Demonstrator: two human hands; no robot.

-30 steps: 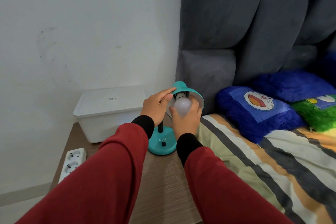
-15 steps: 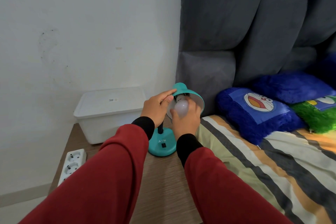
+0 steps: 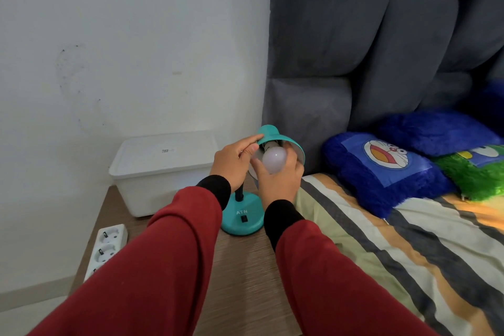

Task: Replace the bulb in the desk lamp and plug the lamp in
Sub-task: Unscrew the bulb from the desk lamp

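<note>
Bulb [image 3: 274, 161] gripped by right hand [image 3: 278, 180] at lamp shade [image 3: 275, 136], left hand [image 3: 231, 163] pinching shade rim

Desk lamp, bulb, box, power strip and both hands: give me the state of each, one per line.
Desk lamp: upright on the table, unlit, shade tilted.
Bulb: at the socket in the shade, unlit; how far it is screwed in cannot be told.
Left hand: gripping the shade's rim.
Right hand: closed around the bulb.
White box: lid on.
Power strip: visible sockets unused.
</note>
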